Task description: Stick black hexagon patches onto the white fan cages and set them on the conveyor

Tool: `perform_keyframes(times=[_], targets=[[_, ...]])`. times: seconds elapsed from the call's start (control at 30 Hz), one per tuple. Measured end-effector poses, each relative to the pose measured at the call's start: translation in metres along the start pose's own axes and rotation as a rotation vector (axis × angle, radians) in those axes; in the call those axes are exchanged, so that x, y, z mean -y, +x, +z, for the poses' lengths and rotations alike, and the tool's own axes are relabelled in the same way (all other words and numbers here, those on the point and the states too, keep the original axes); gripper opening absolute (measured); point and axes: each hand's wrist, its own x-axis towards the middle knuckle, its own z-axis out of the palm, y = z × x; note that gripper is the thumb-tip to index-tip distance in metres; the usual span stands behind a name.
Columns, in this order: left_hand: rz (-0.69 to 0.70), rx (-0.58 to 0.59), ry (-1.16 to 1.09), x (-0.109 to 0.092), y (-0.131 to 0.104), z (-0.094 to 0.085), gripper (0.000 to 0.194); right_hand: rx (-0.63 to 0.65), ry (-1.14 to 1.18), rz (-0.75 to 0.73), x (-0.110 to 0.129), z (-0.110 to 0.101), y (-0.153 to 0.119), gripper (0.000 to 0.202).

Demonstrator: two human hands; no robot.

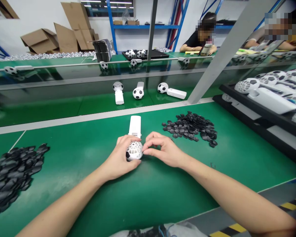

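Ball unit (134, 150) on tbl (148, 197), btwn pc piles (192, 124).

Blue metal shelving (143, 27) stands before a white wall (44, 14) with a dark window (96, 11).

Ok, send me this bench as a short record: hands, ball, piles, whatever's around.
Left hand: cupped around the white ball
Right hand: pinching at the ball's right side; anything held is too small to tell
Ball: open lattice, black patch at left
Handle: white, beyond the ball
Piles: left pile and right pile, both black pieces
Farther: three ball-and-handle pieces
Far right: stacked black trays
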Motion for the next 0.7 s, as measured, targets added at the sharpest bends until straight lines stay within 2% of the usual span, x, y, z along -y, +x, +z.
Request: perform_keyframes(times=[0.13, 0.4, 0.5, 0.6, 0.7], targets=[[-0.013, -0.002, -0.029, 0.0, 0.0, 0.003, 0.054, 0.057, 0.043, 0.008, 0.003, 0.008, -0.002, 0.003], [-0.015, -0.026, -0.047, 0.002, 0.001, 0.004, 0.042, -0.037, 0.03, 0.045, -0.004, 0.015, 0.001, 0.01], [-0.021, -0.031, -0.048, 0.001, 0.001, 0.005, 0.038, -0.058, 0.047, 0.099, -0.005, 0.019, 0.003, 0.02], [-0.027, -0.021, -0.054, -0.001, 0.003, 0.006, 0.035, -0.032, 0.093, 0.159, -0.004, 0.021, 0.006, 0.023], [-0.048, -0.013, -0.06, -0.003, 0.003, 0.004, 0.036, 0.068, 0.019, 0.199, 0.001, 0.01, 0.007, 0.021]])
